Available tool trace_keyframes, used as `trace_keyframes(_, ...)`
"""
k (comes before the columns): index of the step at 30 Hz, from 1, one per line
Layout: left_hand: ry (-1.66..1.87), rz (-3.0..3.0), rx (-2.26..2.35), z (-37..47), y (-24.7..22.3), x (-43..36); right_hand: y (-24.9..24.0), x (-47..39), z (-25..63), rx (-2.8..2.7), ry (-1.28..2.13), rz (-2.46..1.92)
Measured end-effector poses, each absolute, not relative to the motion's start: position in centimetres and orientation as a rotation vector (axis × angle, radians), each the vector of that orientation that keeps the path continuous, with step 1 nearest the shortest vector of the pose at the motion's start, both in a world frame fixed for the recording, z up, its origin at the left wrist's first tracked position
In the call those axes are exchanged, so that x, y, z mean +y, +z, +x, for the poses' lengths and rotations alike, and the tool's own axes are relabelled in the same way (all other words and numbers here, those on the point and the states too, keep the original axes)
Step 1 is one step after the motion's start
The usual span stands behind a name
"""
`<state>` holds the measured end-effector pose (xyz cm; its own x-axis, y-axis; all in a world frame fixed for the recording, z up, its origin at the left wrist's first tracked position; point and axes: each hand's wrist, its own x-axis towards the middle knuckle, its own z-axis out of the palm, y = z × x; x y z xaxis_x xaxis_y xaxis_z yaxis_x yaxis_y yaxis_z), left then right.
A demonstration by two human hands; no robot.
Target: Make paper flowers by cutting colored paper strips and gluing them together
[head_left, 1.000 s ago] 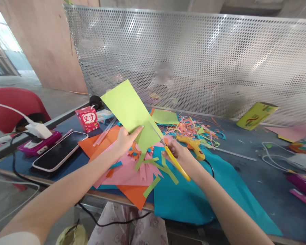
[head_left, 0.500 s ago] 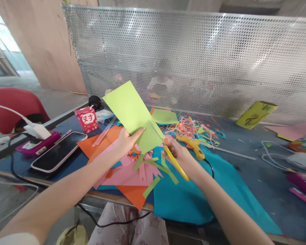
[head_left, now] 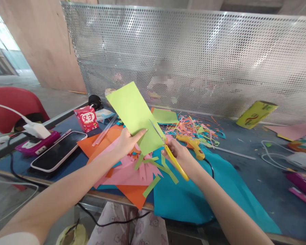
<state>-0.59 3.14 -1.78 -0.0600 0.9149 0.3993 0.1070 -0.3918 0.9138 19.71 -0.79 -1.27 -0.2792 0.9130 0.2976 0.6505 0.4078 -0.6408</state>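
My left hand (head_left: 130,139) pinches a light green paper sheet (head_left: 129,105) near its lower left edge, thumb on top. The sheet is held tilted above the table. My right hand (head_left: 177,151) grips yellow-handled scissors (head_left: 175,163), whose blades lie across the sheet's right part. Below them are cut green strips (head_left: 151,186) on a pink paper (head_left: 114,177) and orange paper (head_left: 135,195). A large blue sheet (head_left: 183,200) spreads under my right forearm. Just beyond my right hand lies a yellow glue gun (head_left: 193,146).
Thin multicoloured paper shreds (head_left: 187,127) are heaped behind the glue gun. A phone (head_left: 58,151), a purple power strip (head_left: 38,143) and a red packet (head_left: 86,118) are on the left. A yellow-green tube (head_left: 257,114) stands right, before a perforated metal screen (head_left: 193,61).
The green sheet has shifted slightly to the right with my left hand, deeper between the scissor blades. My right hand has barely moved.
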Motion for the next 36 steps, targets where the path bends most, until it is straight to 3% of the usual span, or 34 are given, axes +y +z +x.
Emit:
trace_keyframes(12, 1.499, 1.521, 1.050, -0.50, -1.79, 2.97, -1.38, -0.81, 19.62, -2.001, 0.690, -1.348)
trace_keyframes(27, 1.475, 1.504, 0.999, -0.38, -1.56, 2.78, -1.85, -0.55, 19.63, -2.007, 0.560, -1.392)
trace_keyframes(36, 1.425, 1.524, 0.985, -0.48, -1.84, 3.00, -1.40, -1.02, 19.50, -1.952, 0.674, -1.334)
